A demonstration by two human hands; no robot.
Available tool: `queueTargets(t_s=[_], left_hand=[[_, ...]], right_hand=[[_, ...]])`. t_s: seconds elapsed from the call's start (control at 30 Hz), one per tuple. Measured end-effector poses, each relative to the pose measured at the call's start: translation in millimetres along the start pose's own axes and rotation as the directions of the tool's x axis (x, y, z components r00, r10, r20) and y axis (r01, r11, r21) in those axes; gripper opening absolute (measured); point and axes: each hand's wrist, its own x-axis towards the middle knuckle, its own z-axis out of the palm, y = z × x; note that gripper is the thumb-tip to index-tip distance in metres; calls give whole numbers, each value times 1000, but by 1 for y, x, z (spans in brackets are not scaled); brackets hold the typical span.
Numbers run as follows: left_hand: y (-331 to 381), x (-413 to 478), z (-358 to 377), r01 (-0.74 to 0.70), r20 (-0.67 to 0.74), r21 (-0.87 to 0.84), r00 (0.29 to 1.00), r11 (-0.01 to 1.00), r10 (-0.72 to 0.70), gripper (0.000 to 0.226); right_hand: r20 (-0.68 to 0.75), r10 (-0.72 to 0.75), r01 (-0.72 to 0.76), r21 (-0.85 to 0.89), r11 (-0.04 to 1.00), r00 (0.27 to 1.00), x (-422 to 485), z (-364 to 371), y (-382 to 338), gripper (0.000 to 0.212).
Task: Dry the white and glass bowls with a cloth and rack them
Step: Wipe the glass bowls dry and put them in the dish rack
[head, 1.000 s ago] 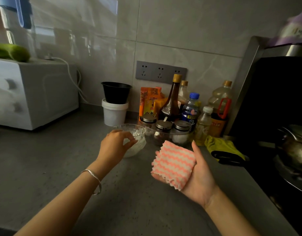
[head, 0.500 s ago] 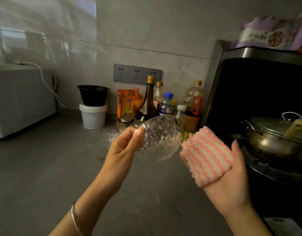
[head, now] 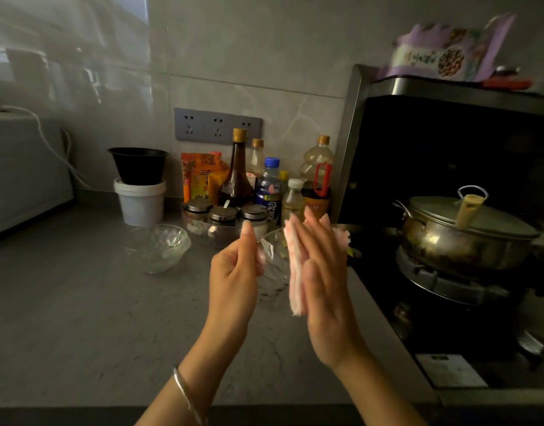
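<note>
Head view: your left hand (head: 234, 273) pinches the rim of a glass bowl (head: 274, 272), held above the surface (head: 80, 318). Your right hand (head: 324, 272), fingers straight, presses the cloth (head: 295, 287) flat against it. Second bowl (head: 160, 247): upright on the surface, left of both hands.
</note>
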Motion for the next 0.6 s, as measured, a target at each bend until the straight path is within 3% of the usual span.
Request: queueTargets(t_s=[0.07,0.2,0.27,0.37,0.43,0.6], left_hand=[[-4,-1,0,13,-16,-4,1000,1000,-13,55],[-6,-9,3,-20,47,-8,999,1000,20,64],[-1,-10,5,-36,22,-6,999,999,36,62],[6,-2,3,-65,-45,3,997,998,65,53],[7,4,-1,-46,-78,-14,996,999,45,50],[-4,-4,4,-40,22,11,999,999,40,53]], right_hand=[[0,-104,102,-212,972,995,0,6,4,45],[55,-235,232,-478,847,970,13,3,3,45],[14,-207,190,-461,867,978,24,0,2,45],[-37,-57,50,-180,982,998,25,0,7,44],[-52,-35,31,-92,995,998,13,7,5,45],[16,-243,219,-493,842,970,6,19,2,45]])
